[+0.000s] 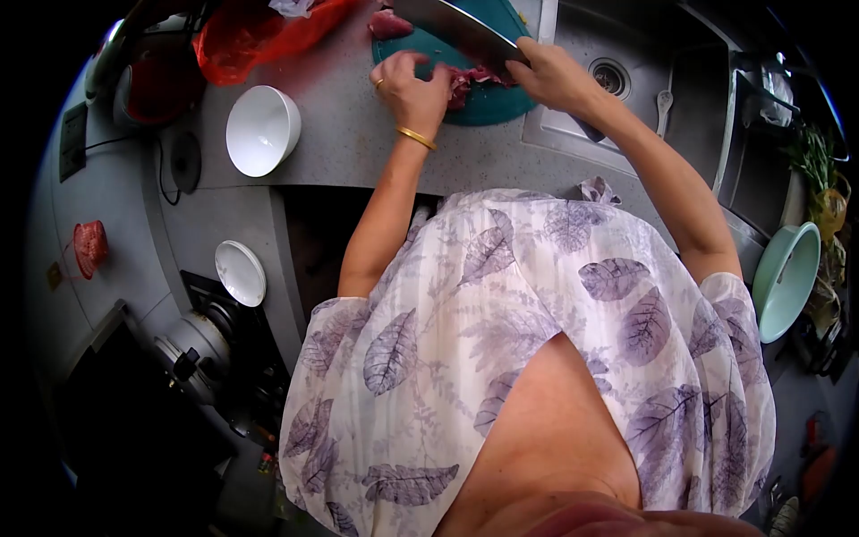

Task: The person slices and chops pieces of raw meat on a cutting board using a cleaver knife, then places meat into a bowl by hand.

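My right hand (550, 76) is wrapped round the handle of a cleaver (455, 27). Its broad metal blade slants up and left over a round teal cutting board (506, 106). Cut raw meat (474, 80) lies on the board below the blade. My left hand (413, 91), with a ring and a gold bangle, has its fingers bent and its thumb against the left end of this meat; the exact grip is partly hidden. A larger chunk of raw meat (391, 24) sits at the board's upper left edge.
A white bowl (262, 132) and a red plastic bag (259, 45) are on the grey counter (340, 152) to the left. The metal sink (640, 36) on the right holds a white spoon (663, 112). A green basin (787, 282) stands far right; a white dish (241, 273) sits lower left.
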Demonstrator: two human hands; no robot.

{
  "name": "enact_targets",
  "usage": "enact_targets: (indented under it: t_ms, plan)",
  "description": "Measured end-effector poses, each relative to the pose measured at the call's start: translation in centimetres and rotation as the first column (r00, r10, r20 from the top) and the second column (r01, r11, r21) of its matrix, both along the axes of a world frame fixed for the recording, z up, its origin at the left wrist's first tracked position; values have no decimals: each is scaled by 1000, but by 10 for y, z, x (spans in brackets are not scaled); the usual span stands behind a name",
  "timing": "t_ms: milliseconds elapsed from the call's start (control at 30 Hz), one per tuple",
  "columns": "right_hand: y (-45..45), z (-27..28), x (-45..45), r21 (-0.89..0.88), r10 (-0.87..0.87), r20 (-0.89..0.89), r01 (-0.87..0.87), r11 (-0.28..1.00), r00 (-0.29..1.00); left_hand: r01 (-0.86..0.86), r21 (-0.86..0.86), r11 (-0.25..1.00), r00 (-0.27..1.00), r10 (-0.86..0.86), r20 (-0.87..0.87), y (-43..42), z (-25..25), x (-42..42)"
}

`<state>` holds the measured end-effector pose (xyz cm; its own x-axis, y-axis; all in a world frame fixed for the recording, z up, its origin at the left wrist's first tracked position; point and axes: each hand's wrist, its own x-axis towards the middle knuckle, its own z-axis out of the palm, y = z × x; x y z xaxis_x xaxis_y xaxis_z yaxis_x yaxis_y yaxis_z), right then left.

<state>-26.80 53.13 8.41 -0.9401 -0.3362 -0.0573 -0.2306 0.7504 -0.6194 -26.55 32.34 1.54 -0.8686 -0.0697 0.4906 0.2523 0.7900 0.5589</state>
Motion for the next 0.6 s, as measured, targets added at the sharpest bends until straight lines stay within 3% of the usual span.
enact_targets:
  t_ms: [67,100,267,367,467,567,600]
  plan:
    - [6,-9,-4,-9,-9,-69,8,1000,998,168,28,985,980,-164,-112,7,15,-1]
    - [4,-3,-5,-1,-14,-43,14,1000,999,198,2,980,979,-198,-52,15,16,4]
    - [-6,23,-11,32,-10,-9,10,999,1000,201,-190,961,973,-218,-71,38,13,7]
    - [0,23,-7,39,-39,-7,39,998,999,150,-221,964,975,-181,-129,33,16,14]
    - [3,31,4,97,-37,-22,39,995,999,14,-190,982,995,-33,-96,13,18,28]
    - [2,42,14,133,50,-54,-43,990,997,-148,-59,987,988,145,-46,3,24,28]
    - [2,44,18,168,77,-57,-66,983,995,-107,-3,994,994,107,-13,1,21,25]
